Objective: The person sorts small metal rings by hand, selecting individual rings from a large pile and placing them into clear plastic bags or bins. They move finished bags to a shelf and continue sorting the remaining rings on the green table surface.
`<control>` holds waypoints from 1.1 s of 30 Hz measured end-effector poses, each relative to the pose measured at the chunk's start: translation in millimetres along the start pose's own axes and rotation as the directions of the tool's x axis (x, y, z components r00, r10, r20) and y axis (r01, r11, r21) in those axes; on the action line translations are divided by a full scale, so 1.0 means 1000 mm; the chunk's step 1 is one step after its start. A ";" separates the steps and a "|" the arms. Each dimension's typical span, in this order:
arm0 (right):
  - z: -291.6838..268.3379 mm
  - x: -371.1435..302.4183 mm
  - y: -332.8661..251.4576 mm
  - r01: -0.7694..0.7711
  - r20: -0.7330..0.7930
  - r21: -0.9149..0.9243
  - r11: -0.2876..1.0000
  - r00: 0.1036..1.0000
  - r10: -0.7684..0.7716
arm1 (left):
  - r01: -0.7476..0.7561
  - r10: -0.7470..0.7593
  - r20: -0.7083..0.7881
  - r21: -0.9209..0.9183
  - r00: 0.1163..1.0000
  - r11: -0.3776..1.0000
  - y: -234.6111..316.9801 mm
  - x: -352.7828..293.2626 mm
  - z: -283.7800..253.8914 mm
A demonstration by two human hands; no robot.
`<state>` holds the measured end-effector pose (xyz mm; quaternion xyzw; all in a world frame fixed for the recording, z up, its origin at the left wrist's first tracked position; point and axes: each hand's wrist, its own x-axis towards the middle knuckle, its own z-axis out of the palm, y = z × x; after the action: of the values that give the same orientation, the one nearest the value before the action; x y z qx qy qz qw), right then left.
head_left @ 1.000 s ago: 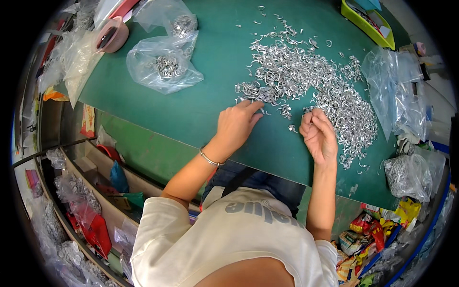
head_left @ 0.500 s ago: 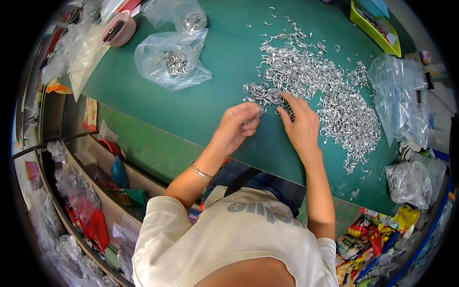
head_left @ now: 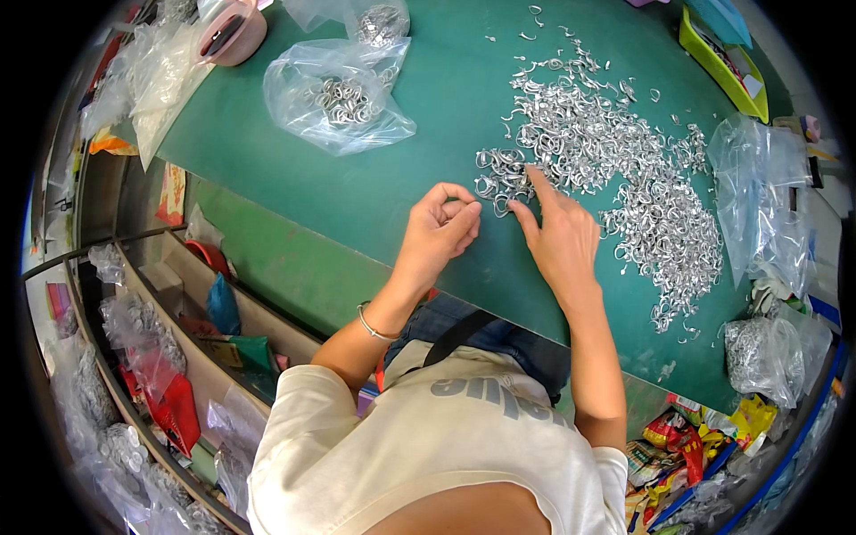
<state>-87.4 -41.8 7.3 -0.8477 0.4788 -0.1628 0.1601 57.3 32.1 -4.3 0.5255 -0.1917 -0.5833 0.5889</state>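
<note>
A large spread of small silver metal rings (head_left: pixel 615 143) lies on the green table (head_left: pixel 357 205). A smaller cluster of the rings (head_left: pixel 504 169) sits at its near left edge. My right hand (head_left: pixel 563 234) is open over this cluster, index finger stretched onto the rings and thumb at their near side. Left of the cluster, my left hand (head_left: pixel 439 227) is closed, its fingertips curled against the thumb. Whatever it may hold is hidden by the fingers. A clear plastic bag (head_left: pixel 294 85) with similar rings lies farther left on the table.
Another bag of rings (head_left: pixel 383 25) is behind the first, near a pink bowl (head_left: pixel 241 40). A yellow-green tray (head_left: pixel 740 80) stands at the far right. Clear plastic bags (head_left: pixel 762 196) lie along the right edge. Open drawers (head_left: pixel 236 321) with bags are at the left.
My left hand has drawn slightly away from the ring cluster, and its fingers have curled in more. My right hand has shifted a little, index finger still on the rings. The whole view has shifted slightly.
</note>
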 end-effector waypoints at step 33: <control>-0.029 -0.006 -0.002 -0.056 -0.092 0.349 0.935 0.991 0.094 | -0.686 0.706 0.399 0.708 0.585 0.168 0.044 0.029 0.006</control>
<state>-101.2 -39.4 32.8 -0.7775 0.4828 -0.2833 0.2867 80.3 -6.2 24.1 0.5898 -0.6455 -0.0840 0.4779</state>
